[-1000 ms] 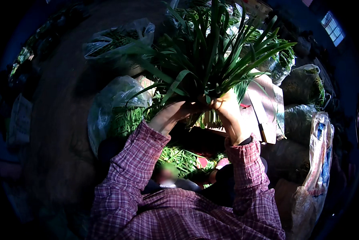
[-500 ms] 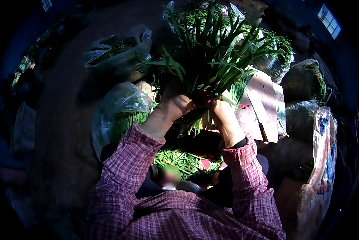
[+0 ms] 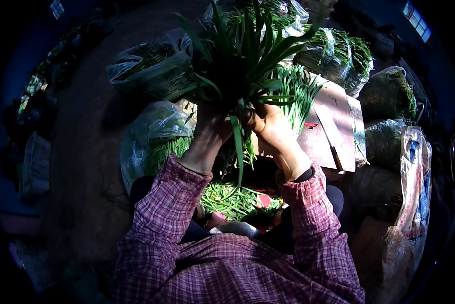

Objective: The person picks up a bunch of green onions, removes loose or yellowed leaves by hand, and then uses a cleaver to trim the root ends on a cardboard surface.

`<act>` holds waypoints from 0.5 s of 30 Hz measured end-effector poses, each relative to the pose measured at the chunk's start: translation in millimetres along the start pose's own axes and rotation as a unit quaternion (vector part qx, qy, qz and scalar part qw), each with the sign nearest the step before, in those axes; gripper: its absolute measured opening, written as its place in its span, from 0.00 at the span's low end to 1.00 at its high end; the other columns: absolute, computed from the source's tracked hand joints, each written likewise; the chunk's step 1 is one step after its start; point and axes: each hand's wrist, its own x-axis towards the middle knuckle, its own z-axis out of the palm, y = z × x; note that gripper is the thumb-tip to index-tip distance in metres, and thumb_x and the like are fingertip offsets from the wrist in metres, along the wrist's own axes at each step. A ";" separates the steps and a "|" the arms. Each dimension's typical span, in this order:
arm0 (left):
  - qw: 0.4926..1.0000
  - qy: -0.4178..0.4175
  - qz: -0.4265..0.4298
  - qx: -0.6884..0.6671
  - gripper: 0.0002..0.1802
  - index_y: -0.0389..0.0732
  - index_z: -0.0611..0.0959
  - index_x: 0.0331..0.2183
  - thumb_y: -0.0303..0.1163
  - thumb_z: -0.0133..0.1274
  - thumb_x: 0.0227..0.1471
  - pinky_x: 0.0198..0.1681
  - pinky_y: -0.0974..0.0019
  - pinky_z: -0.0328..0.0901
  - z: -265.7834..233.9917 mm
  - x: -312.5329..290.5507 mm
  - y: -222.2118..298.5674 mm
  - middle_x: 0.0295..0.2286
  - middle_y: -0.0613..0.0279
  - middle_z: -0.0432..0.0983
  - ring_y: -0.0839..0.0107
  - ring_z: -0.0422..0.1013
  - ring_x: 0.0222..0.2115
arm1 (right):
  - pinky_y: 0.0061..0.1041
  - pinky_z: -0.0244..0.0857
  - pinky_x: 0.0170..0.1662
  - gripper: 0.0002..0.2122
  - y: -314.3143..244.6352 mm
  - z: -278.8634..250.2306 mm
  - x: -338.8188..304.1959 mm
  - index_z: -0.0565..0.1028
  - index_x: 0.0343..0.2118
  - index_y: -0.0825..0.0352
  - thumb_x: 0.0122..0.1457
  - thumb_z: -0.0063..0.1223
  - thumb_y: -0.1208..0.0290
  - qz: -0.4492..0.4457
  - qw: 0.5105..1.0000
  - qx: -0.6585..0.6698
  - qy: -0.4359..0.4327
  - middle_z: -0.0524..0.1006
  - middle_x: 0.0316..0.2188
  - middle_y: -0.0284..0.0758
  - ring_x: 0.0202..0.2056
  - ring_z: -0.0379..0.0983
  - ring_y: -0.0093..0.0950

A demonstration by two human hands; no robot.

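Up in front of me, both hands hold a bunch of long, flat-leaved greens (image 3: 242, 61) by its lower end, leaves fanning up and outward. My left hand (image 3: 218, 121) is closed round its left side, the fingers in shadow behind the stems. From the right my right hand (image 3: 272, 121) grips the base, thumb against the stems. A single long leaf hangs down between my wrists. Just beyond my right hand, a sheaf of thin green stalks (image 3: 299, 96) lies on a pale board (image 3: 341, 104). A knife (image 3: 329, 133) with a dark handle rests on the board's near part.
Loose green trimmings (image 3: 237, 200) cover the ground between my feet. At left stand a clear plastic bag of greens (image 3: 154, 129) and another bag (image 3: 151, 63) farther back. More bagged greens (image 3: 339, 53) lie at the far right, with an upright woven sack (image 3: 412, 187) nearer.
The bunch has shifted left and turned in my hands, with one leaf now drooping between my wrists. More of the stalks on the board show. My right hand has tilted palm-inward.
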 end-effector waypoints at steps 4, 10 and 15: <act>0.979 0.132 -0.154 0.021 0.20 0.39 0.76 0.50 0.30 0.57 0.56 0.44 0.58 0.70 -48.3 -3.1 11.7 0.38 0.61 0.80 0.65 0.76 0.39 | 0.23 0.66 0.55 0.19 -2.9 -22.8 -22.2 0.71 0.56 0.68 0.62 0.55 0.75 -0.018 0.987 0.136 0.085 0.78 0.48 0.36 0.50 0.74 0.25; 0.939 0.121 -0.182 -0.267 0.29 0.41 0.68 0.55 0.28 0.61 0.54 0.52 0.56 0.70 -104.7 -70.3 35.7 0.40 0.62 0.74 0.64 0.73 0.46 | 0.22 0.65 0.53 0.18 80.4 -14.2 -78.1 0.73 0.52 0.71 0.64 0.54 0.64 0.204 0.973 0.103 0.017 0.78 0.47 0.36 0.45 0.75 0.23; 0.950 0.119 -0.159 -0.241 0.31 0.41 0.69 0.57 0.24 0.61 0.52 0.52 0.64 0.68 -96.8 -85.5 26.0 0.42 0.58 0.78 0.68 0.74 0.44 | 0.33 0.61 0.59 0.36 78.4 14.8 -75.3 0.64 0.61 0.67 0.51 0.68 0.59 -0.056 0.973 -0.222 0.015 0.72 0.54 0.48 0.58 0.67 0.39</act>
